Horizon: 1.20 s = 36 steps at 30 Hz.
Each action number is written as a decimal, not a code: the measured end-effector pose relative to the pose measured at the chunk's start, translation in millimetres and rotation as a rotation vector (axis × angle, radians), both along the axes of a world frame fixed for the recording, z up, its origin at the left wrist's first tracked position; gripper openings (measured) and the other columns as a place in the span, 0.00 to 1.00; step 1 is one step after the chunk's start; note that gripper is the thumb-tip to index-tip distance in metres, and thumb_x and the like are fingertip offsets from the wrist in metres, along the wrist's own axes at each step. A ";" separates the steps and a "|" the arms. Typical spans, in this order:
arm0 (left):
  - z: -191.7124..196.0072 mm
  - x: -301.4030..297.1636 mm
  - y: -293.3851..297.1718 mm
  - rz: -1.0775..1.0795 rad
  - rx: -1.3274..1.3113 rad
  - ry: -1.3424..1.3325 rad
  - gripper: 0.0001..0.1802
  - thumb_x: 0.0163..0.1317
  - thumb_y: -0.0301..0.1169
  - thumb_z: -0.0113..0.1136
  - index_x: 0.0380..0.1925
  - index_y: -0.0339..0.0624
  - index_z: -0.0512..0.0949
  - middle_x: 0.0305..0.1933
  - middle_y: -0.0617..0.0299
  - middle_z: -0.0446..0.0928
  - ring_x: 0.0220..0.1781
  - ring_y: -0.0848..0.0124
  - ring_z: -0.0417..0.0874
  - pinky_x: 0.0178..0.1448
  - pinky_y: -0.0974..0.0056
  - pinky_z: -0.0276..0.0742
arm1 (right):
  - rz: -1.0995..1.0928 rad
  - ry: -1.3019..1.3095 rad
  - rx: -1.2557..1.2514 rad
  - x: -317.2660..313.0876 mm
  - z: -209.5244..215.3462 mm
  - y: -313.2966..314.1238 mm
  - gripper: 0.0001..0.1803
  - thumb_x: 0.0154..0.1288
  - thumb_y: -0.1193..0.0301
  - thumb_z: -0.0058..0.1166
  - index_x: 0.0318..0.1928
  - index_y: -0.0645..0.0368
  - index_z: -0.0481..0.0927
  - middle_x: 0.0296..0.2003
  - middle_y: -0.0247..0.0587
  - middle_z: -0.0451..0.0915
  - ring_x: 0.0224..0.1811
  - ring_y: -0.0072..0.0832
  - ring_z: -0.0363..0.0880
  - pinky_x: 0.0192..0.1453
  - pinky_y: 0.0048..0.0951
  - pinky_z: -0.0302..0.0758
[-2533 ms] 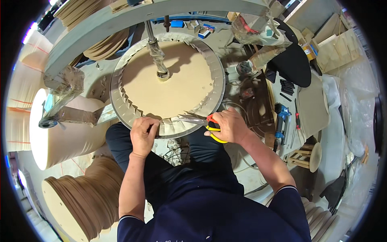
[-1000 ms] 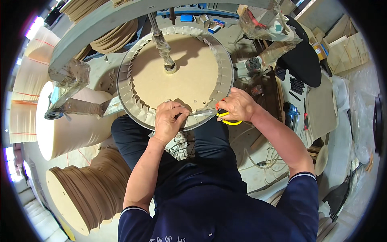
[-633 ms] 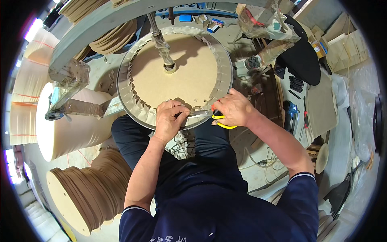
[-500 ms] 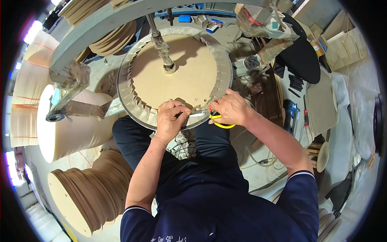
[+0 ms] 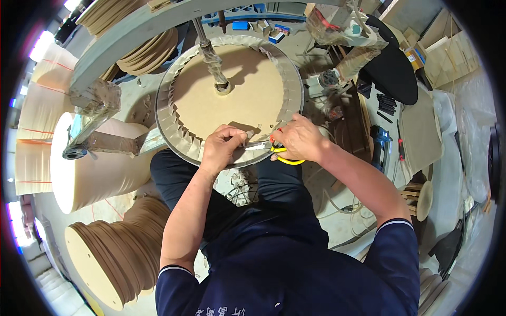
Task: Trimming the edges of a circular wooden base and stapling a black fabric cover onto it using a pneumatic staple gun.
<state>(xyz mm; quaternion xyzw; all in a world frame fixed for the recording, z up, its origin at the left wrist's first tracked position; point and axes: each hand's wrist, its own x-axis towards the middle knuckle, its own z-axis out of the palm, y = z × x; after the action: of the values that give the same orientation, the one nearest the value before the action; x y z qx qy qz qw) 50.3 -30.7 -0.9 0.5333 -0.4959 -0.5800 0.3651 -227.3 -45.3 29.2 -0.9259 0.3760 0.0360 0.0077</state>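
A round fibreboard disc (image 5: pixel 232 113) lies in front of me, with pleated grey-beige fabric (image 5: pixel 182 134) folded inward all around its rim. With my right hand (image 5: pixel 300 138) I hold a pair of scissors (image 5: pixel 288 159) with yellow and red handles, its blades pointing left over the disc's near edge. My left hand (image 5: pixel 221 148) is closed at that same edge, thumb and forefinger pinching a small pale piece of the fabric beside the blade tips. My fingers partly cover the fabric there.
A wrapped metal rod (image 5: pixel 212 60) presses on the disc's middle from a grey frame (image 5: pixel 118 45). Large cream rolls (image 5: pixel 100 163) and stacked boards (image 5: pixel 118 250) stand left. At right are a black panel (image 5: pixel 389 76), a blue tool (image 5: pixel 380 145) and a red-handled screwdriver (image 5: pixel 400 142).
The left hand's fingers have lifted slightly, with the pale fabric now showing at their tips. The scissors have shifted a little left, and the disc sits slightly differently in view.
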 end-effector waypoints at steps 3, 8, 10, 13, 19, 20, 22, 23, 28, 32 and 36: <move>4.9 2.6 -7.2 0.067 0.123 0.125 0.07 0.74 0.31 0.71 0.42 0.38 0.90 0.43 0.70 0.84 0.44 0.79 0.80 0.52 0.70 0.76 | 0.018 0.057 0.035 0.7 -3.5 -3.3 0.34 0.62 0.31 0.64 0.39 0.52 0.83 0.24 0.38 0.84 0.33 0.34 0.87 0.58 0.38 0.71; 24.7 5.5 -14.0 0.153 0.171 0.178 0.09 0.75 0.33 0.71 0.45 0.40 0.89 0.40 0.72 0.85 0.43 0.82 0.78 0.52 0.72 0.74 | 0.014 0.117 0.015 1.8 5.8 4.9 0.35 0.63 0.30 0.63 0.39 0.52 0.83 0.21 0.37 0.83 0.29 0.36 0.86 0.55 0.37 0.71; 33.0 4.1 -11.8 0.135 0.170 0.155 0.09 0.75 0.34 0.72 0.46 0.40 0.89 0.40 0.72 0.85 0.43 0.82 0.78 0.52 0.72 0.74 | -0.001 0.044 -0.056 6.1 6.8 10.4 0.35 0.64 0.30 0.62 0.39 0.52 0.83 0.20 0.36 0.82 0.28 0.37 0.85 0.55 0.36 0.70; 38.7 2.5 -9.3 0.094 0.176 0.124 0.10 0.74 0.36 0.72 0.46 0.40 0.90 0.40 0.73 0.84 0.42 0.82 0.78 0.52 0.72 0.74 | 0.004 -0.003 -0.050 18.7 6.7 12.2 0.35 0.64 0.31 0.62 0.39 0.52 0.83 0.20 0.35 0.83 0.27 0.37 0.84 0.54 0.36 0.71; 47.9 7.2 -17.0 0.109 0.141 0.136 0.12 0.74 0.37 0.72 0.47 0.40 0.90 0.40 0.72 0.85 0.43 0.82 0.79 0.52 0.73 0.74 | 0.071 -0.108 -0.044 17.9 -5.6 5.2 0.33 0.62 0.32 0.65 0.38 0.51 0.83 0.19 0.35 0.81 0.26 0.36 0.83 0.49 0.37 0.74; 50.9 8.2 -18.5 0.123 0.101 0.137 0.12 0.74 0.37 0.72 0.47 0.39 0.90 0.40 0.72 0.86 0.43 0.82 0.79 0.53 0.72 0.75 | 0.074 -0.108 -0.043 17.2 -5.2 6.3 0.33 0.62 0.32 0.65 0.38 0.51 0.83 0.19 0.35 0.81 0.26 0.36 0.83 0.49 0.37 0.74; 53.7 11.5 -21.8 0.120 0.092 0.161 0.12 0.74 0.37 0.72 0.47 0.39 0.90 0.41 0.71 0.86 0.44 0.82 0.80 0.54 0.72 0.75 | 0.068 -0.082 -0.062 15.8 -1.6 9.4 0.33 0.62 0.32 0.65 0.39 0.52 0.84 0.19 0.35 0.80 0.25 0.37 0.82 0.49 0.38 0.75; 55.4 12.7 -22.6 0.114 0.083 0.184 0.13 0.74 0.37 0.72 0.47 0.39 0.90 0.42 0.71 0.87 0.44 0.82 0.80 0.55 0.72 0.76 | 0.071 -0.082 -0.063 14.3 -4.0 8.7 0.33 0.62 0.32 0.65 0.39 0.52 0.84 0.19 0.35 0.80 0.25 0.37 0.82 0.49 0.38 0.75; 73.5 7.4 -21.9 0.116 0.065 0.110 0.13 0.74 0.37 0.72 0.47 0.38 0.90 0.41 0.71 0.86 0.44 0.82 0.80 0.54 0.72 0.75 | 0.002 -0.128 -0.017 18.2 -0.9 12.2 0.35 0.61 0.32 0.66 0.39 0.53 0.84 0.22 0.38 0.84 0.28 0.39 0.86 0.52 0.39 0.73; 79.0 6.6 -23.9 0.102 0.060 0.120 0.13 0.74 0.37 0.72 0.47 0.38 0.90 0.40 0.71 0.86 0.43 0.82 0.79 0.53 0.72 0.75 | -0.018 -0.070 -0.043 37.2 3.6 19.2 0.36 0.60 0.31 0.66 0.40 0.54 0.85 0.23 0.39 0.85 0.29 0.40 0.88 0.54 0.39 0.72; 83.7 7.5 -26.3 0.094 0.052 0.117 0.12 0.74 0.36 0.73 0.47 0.37 0.90 0.40 0.71 0.85 0.43 0.82 0.79 0.53 0.72 0.74 | -0.028 -0.072 0.075 47.3 -3.6 16.3 0.35 0.60 0.31 0.66 0.42 0.52 0.86 0.23 0.38 0.85 0.29 0.38 0.88 0.54 0.38 0.71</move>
<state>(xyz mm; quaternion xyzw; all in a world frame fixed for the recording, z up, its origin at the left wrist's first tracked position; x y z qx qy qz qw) 57.7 -57.0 82.8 0.5304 -0.4328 -0.6053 0.4061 -180.1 -29.0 25.6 -0.9204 0.3867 0.0167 0.0562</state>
